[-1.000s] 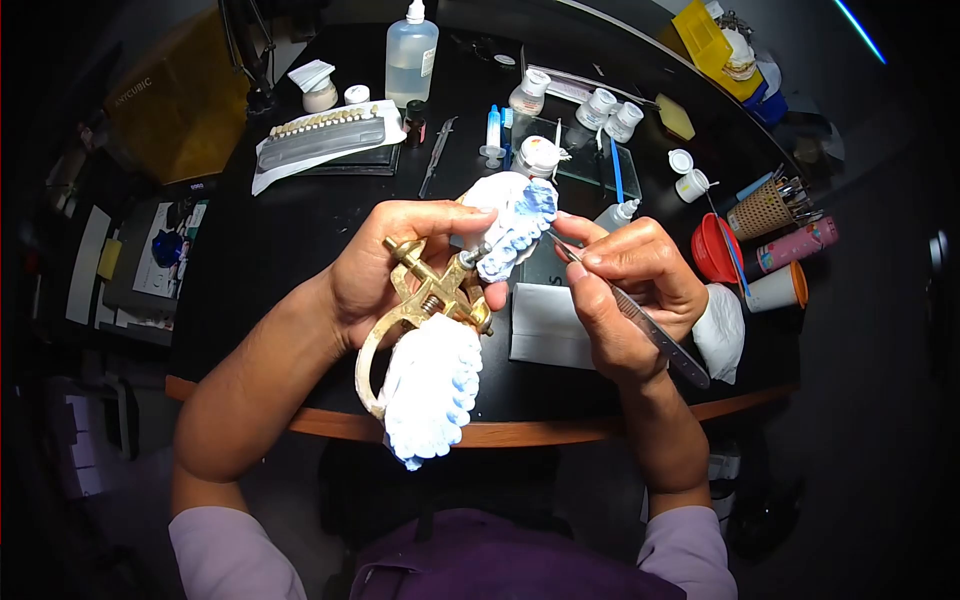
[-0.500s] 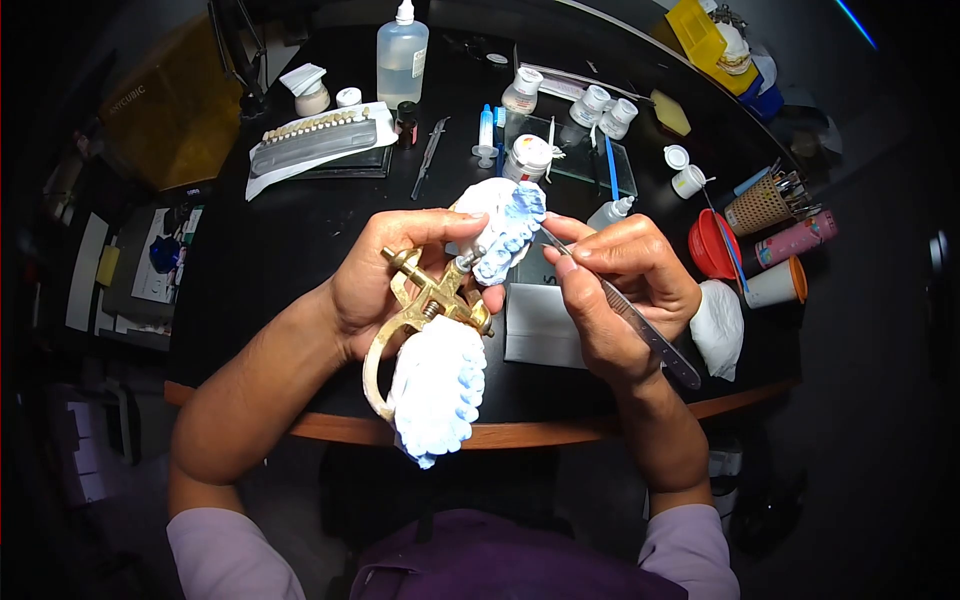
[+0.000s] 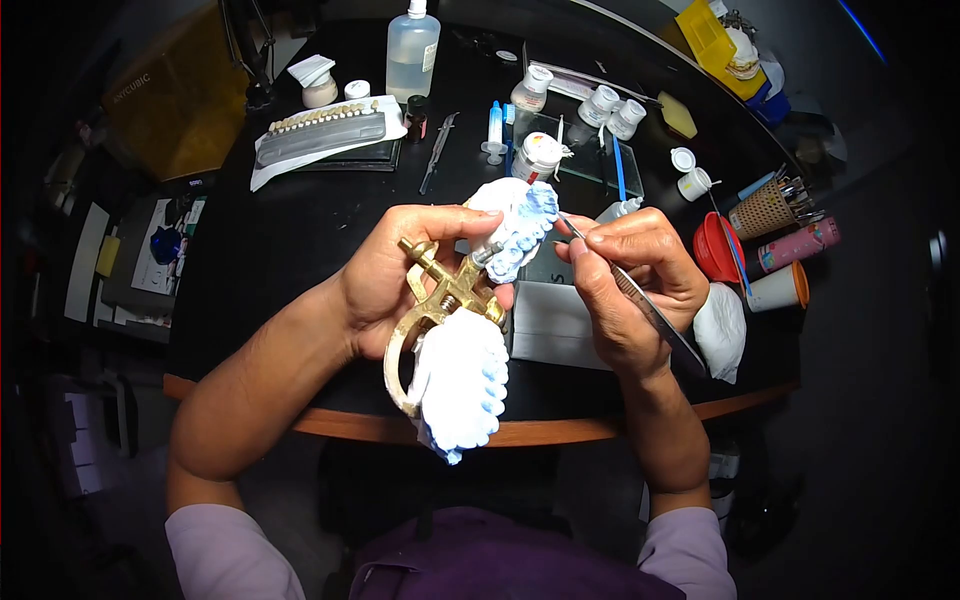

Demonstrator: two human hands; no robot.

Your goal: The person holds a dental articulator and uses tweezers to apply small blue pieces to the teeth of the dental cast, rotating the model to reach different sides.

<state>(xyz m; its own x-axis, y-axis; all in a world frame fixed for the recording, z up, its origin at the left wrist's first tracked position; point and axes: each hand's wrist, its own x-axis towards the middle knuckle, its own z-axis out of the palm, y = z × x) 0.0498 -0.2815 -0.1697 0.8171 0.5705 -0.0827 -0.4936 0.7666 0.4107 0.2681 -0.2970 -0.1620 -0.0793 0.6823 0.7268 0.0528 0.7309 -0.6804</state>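
One black table [image 3: 295,245] with a wooden front edge spreads beneath our forearms. Our left hand [image 3: 385,270] is curled in a clasp, its thumb laid over the smaller of two joined dental casts and its other fingers mostly hidden below. Our right hand [image 3: 645,280] pinches a slim metal tool between thumb and fingertips.

Between the casts we see a brass hinged frame [image 3: 465,287], held up off the table against our left palm. The larger cast [image 3: 462,385], bright white with a row of teeth, hangs from it nearer our body, above the wooden edge. The smaller cast [image 3: 525,235], white with blue teeth, sits at the far end under our left thumb.

A tray of tooth-shaped tabs [image 3: 320,138] lies at the far left, and near it stands a clear bottle [image 3: 412,60]. The metal tool [image 3: 660,324] slants up to the smaller cast's edge; we cannot tell whether its tip touches. Beyond are a white jar [image 3: 538,155] and a small blue syringe [image 3: 495,135].
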